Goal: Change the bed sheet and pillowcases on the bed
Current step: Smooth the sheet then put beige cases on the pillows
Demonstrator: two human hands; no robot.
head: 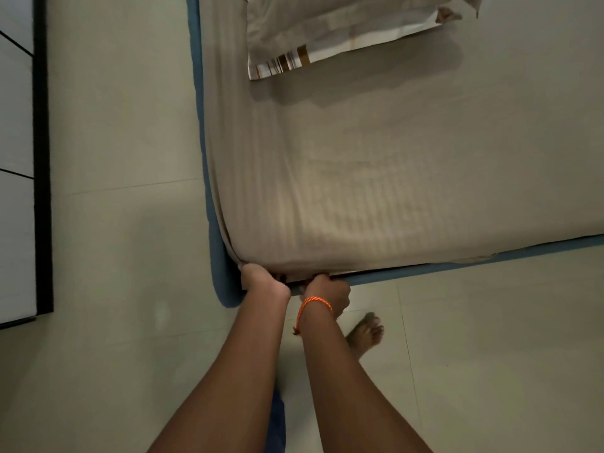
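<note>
A beige striped bed sheet [376, 191] covers the mattress, which lies on a blue bed base [222, 282]. At the near corner of the mattress my left hand [263, 279] grips the sheet's edge with its fingers curled under the corner. My right hand [327, 291], with an orange thread band on the wrist, reaches under the same corner beside it; its fingers are hidden below the mattress. A pillow [343, 31] in a white case with brown stripes lies at the far end of the bed.
Pale floor tiles [114, 240] surround the bed on the left and near sides. A dark-framed white panel [19, 158] stands along the left edge. My bare foot [364, 333] is on the floor just right of my right arm.
</note>
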